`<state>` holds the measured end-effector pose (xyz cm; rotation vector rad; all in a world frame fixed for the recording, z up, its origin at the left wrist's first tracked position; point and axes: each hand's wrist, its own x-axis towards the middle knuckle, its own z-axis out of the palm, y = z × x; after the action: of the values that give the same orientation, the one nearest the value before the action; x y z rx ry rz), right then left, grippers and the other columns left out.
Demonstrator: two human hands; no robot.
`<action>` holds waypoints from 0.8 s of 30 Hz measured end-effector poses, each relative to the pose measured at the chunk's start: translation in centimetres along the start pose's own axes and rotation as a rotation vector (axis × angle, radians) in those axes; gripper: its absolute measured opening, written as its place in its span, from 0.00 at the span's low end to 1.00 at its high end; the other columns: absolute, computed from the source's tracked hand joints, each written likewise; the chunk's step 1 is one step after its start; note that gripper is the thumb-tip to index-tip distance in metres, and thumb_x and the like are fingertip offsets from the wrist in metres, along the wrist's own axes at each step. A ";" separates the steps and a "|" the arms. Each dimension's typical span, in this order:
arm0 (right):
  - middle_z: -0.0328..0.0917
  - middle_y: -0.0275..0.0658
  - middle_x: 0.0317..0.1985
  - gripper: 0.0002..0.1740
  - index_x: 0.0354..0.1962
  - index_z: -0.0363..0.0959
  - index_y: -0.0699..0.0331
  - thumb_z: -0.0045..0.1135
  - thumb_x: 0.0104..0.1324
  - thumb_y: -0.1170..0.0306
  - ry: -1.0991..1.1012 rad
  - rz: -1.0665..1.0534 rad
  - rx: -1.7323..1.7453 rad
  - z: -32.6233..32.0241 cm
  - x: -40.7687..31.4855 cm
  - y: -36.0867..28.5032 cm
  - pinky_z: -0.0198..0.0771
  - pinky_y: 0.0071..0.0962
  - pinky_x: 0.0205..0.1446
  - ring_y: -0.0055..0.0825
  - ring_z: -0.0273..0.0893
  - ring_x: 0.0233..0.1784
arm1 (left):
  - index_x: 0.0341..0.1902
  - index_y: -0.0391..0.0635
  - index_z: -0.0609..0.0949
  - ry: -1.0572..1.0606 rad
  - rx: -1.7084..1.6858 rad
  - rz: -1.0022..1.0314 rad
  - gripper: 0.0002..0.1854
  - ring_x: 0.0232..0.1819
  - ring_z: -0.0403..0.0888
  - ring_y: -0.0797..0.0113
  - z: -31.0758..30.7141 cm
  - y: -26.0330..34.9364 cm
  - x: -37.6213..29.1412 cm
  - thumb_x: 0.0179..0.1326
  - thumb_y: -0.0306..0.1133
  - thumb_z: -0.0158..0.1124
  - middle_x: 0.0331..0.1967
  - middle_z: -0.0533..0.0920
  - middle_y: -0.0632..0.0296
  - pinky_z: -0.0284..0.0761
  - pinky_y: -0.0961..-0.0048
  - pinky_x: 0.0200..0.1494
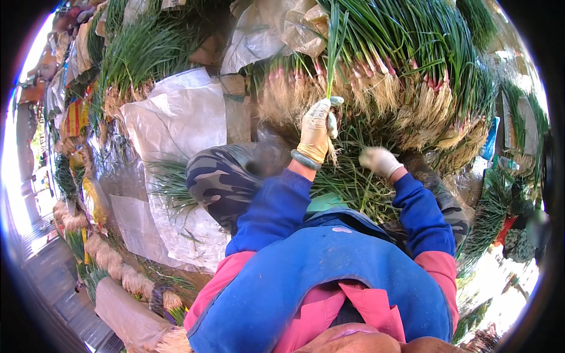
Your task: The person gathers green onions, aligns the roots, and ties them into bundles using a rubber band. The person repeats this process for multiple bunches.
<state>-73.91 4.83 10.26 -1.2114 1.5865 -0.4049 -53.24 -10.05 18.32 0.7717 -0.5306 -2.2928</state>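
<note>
My left hand (314,130), in a pale rubber glove with a green bangle at the wrist, grips a young allium plant (332,66), much like green garlic. Its leaves point up and away from me, and its roots hang below the fist. My right hand (380,162), also gloved, is motion-blurred, so whether anything sits in its fingers is unclear. Beneath both hands lies a heap of loose green leaves (353,189) between my knees. Just beyond is a thick row of allium plants (384,66) with pinkish stem bases and long pale roots turned toward me.
White plastic sheeting (185,119) spreads at left, with a small pile of green leaves (172,183) on it. Another bunch of plants (141,53) lies at far left. A rolled bundle (132,309) is at lower left. At right stand a plastic bottle (507,163) and more greens (483,220).
</note>
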 end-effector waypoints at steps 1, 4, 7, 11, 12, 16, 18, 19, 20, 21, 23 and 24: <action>0.80 0.36 0.36 0.13 0.43 0.77 0.61 0.52 0.68 0.62 0.092 0.135 0.365 -1.3 0.0 -4.0 0.72 0.24 0.43 0.26 0.77 0.38 | 0.48 0.40 0.81 0.037 0.038 -0.007 0.13 0.18 0.72 0.78 0.4 -0.4 -0.1 0.68 0.36 0.57 0.19 0.76 0.69 0.72 0.78 0.22; 0.78 0.27 0.35 0.16 0.48 0.76 0.64 0.58 0.68 0.63 0.514 -0.072 0.698 -3.0 2.5 -11.9 0.65 0.17 0.38 0.13 0.68 0.32 | 0.46 0.39 0.82 0.058 0.135 -0.051 0.10 0.27 0.82 0.72 1.3 -2.2 -0.1 0.67 0.31 0.59 0.29 0.84 0.61 0.82 0.73 0.31; 0.76 0.25 0.29 0.09 0.40 0.79 0.65 0.61 0.66 0.68 0.672 -0.224 0.624 -2.6 5.9 -14.2 0.64 0.17 0.35 0.12 0.66 0.29 | 0.41 0.41 0.80 0.034 0.105 -0.155 0.06 0.28 0.81 0.72 1.8 -2.8 -0.3 0.67 0.30 0.58 0.29 0.82 0.63 0.80 0.74 0.31; 0.80 0.29 0.31 0.11 0.41 0.80 0.66 0.57 0.69 0.66 0.489 0.001 1.051 -1.4 4.8 -14.8 0.64 0.16 0.30 0.12 0.69 0.27 | 0.41 0.42 0.79 0.033 -0.050 -0.209 0.07 0.25 0.75 0.76 1.5 -2.7 0.0 0.68 0.32 0.57 0.25 0.78 0.68 0.73 0.78 0.26; 0.80 0.30 0.31 0.13 0.41 0.80 0.67 0.55 0.71 0.65 0.394 0.057 1.115 -1.7 4.1 -13.9 0.66 0.16 0.32 0.13 0.70 0.27 | 0.40 0.43 0.79 0.036 -0.063 -0.198 0.08 0.23 0.71 0.78 1.4 -2.7 0.0 0.68 0.34 0.56 0.23 0.75 0.70 0.67 0.79 0.24; 0.75 0.28 0.28 0.14 0.31 0.76 0.63 0.50 0.74 0.65 0.538 -0.193 1.234 -0.8 1.9 -12.2 0.67 0.17 0.36 0.14 0.69 0.27 | 0.36 0.44 0.79 0.154 -0.151 -0.062 0.09 0.17 0.66 0.81 0.7 -2.9 1.0 0.69 0.35 0.55 0.20 0.74 0.72 0.62 0.82 0.19; 0.75 0.29 0.27 0.15 0.30 0.75 0.63 0.49 0.74 0.64 0.477 -0.168 1.106 -1.9 0.0 -11.0 0.68 0.18 0.35 0.15 0.70 0.28 | 0.36 0.45 0.80 0.252 0.029 0.075 0.08 0.14 0.64 0.83 1.3 -1.9 1.4 0.69 0.34 0.56 0.17 0.72 0.73 0.58 0.83 0.15; 0.75 0.29 0.27 0.15 0.30 0.75 0.63 0.49 0.74 0.63 0.421 -0.050 0.860 -2.5 -0.8 -10.4 0.68 0.18 0.35 0.15 0.70 0.28 | 0.36 0.45 0.81 0.262 0.136 0.144 0.08 0.13 0.62 0.83 1.7 -1.5 1.5 0.68 0.34 0.56 0.16 0.72 0.74 0.57 0.84 0.14; 0.75 0.29 0.25 0.15 0.31 0.76 0.64 0.52 0.72 0.63 0.154 0.084 0.548 -2.9 -0.6 -8.5 0.70 0.21 0.34 0.17 0.71 0.28 | 0.40 0.45 0.81 0.223 0.130 0.174 0.08 0.12 0.61 0.84 2.1 -1.2 1.6 0.68 0.35 0.56 0.15 0.71 0.75 0.56 0.85 0.13; 0.79 0.30 0.27 0.13 0.35 0.79 0.67 0.55 0.70 0.64 0.003 0.122 0.210 -2.3 -0.2 -5.3 0.72 0.24 0.36 0.20 0.75 0.30 | 0.41 0.45 0.81 0.166 0.088 0.153 0.09 0.12 0.62 0.84 2.6 -0.8 1.5 0.68 0.35 0.57 0.15 0.71 0.75 0.56 0.85 0.13; 0.83 0.32 0.34 0.13 0.41 0.80 0.68 0.57 0.68 0.65 0.173 -0.050 -0.244 -4.0 0.9 -6.0 0.73 0.23 0.41 0.20 0.77 0.35 | 0.44 0.45 0.81 0.076 0.003 0.142 0.10 0.12 0.62 0.85 2.7 0.5 1.5 0.67 0.36 0.57 0.15 0.72 0.74 0.56 0.85 0.13; 0.84 0.35 0.38 0.13 0.44 0.80 0.67 0.58 0.67 0.67 0.289 -0.209 0.057 -5.2 2.5 -5.8 0.73 0.22 0.47 0.21 0.79 0.40 | 0.48 0.44 0.80 0.049 0.009 0.141 0.11 0.12 0.63 0.85 2.0 0.2 1.8 0.67 0.35 0.56 0.15 0.72 0.73 0.57 0.86 0.13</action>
<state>-75.42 -1.38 15.37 -1.3245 1.6824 -0.7844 -55.56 -11.09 19.19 0.7680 -0.5549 -2.1384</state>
